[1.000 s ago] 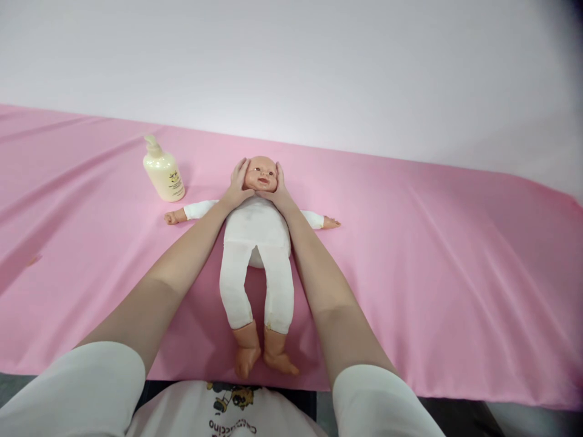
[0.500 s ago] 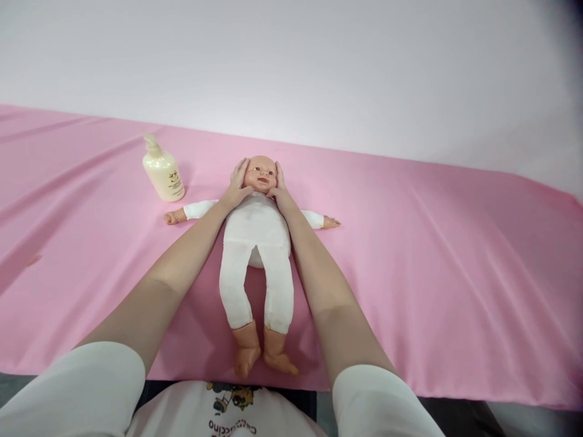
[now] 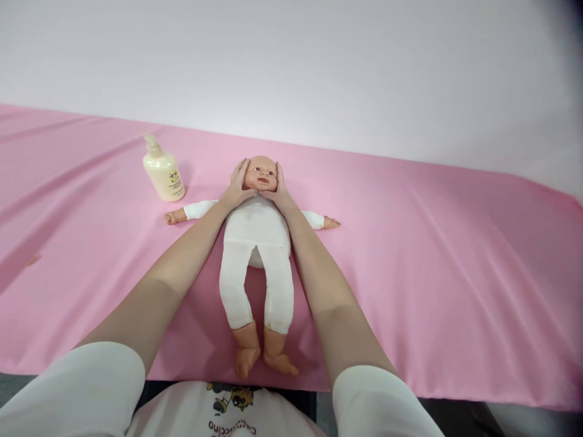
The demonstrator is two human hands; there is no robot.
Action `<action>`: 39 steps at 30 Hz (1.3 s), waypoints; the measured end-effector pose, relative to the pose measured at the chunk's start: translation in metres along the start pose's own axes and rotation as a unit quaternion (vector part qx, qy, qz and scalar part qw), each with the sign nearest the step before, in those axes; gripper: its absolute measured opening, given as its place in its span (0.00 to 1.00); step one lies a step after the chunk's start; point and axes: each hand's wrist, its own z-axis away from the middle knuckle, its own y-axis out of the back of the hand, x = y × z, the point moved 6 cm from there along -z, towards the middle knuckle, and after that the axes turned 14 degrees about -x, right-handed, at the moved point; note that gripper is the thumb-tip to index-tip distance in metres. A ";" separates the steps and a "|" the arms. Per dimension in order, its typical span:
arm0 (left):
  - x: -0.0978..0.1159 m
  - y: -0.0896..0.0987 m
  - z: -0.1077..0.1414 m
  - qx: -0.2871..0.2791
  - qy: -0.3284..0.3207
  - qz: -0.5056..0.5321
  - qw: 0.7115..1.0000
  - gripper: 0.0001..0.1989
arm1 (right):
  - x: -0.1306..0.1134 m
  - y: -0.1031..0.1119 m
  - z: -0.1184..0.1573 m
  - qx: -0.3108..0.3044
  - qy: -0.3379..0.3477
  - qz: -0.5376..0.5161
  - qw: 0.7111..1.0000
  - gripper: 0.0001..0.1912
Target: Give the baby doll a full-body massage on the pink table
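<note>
A baby doll with a white cloth body lies on its back on the pink cloth, its feet toward me and its arms spread out sideways. My left hand cups one side of the doll's head, fingers up along the cheek and thumb under the chin. On the head's other side, my right hand rests the same way, its thumb also under the chin. Both thumbs lie close together at the doll's neck.
To the left of the doll's head stands a cream-coloured pump bottle. A white wall rises behind the pink cloth. A small orange-brown mark shows on the cloth at far left.
Both my thumbs have moved inward under the doll's chin, nearer to each other. The doll, the bottle and my forearms look the same.
</note>
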 end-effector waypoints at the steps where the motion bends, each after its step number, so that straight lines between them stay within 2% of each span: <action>1: 0.001 0.001 0.000 -0.001 0.003 -0.001 1.000 0.56 | -0.001 0.000 0.000 0.002 0.003 0.006 1.000 0.80; 5: 0.003 0.001 0.001 0.001 0.007 0.014 1.000 0.55 | -0.003 -0.003 0.001 0.013 0.001 -0.002 1.000 0.78; 11: 0.007 0.000 0.003 0.023 0.030 0.045 0.998 0.46 | 0.008 -0.003 0.002 0.035 -0.048 -0.129 0.990 0.64; 14: 0.013 0.000 0.004 0.029 0.050 0.038 0.998 0.50 | 0.008 -0.001 0.001 0.044 -0.049 -0.134 0.989 0.63; 18: 0.021 0.000 0.005 0.038 0.051 0.021 0.998 0.52 | 0.008 -0.002 0.000 0.018 -0.034 -0.141 0.989 0.65; 24: 0.020 -0.001 0.005 0.035 0.042 0.021 0.998 0.44 | 0.014 0.003 -0.002 0.038 -0.023 -0.072 0.996 0.65; 30: 0.016 -0.001 0.004 0.045 0.036 0.017 0.998 0.41 | 0.019 0.004 -0.007 0.030 -0.021 -0.131 0.991 0.62; 36: 0.010 0.000 0.003 0.054 0.044 0.048 0.996 0.39 | 0.019 0.005 -0.007 0.055 -0.005 -0.163 0.985 0.56; 39: 0.009 0.001 0.004 0.066 0.060 0.081 0.993 0.34 | 0.022 0.006 -0.009 0.076 -0.008 -0.165 0.983 0.51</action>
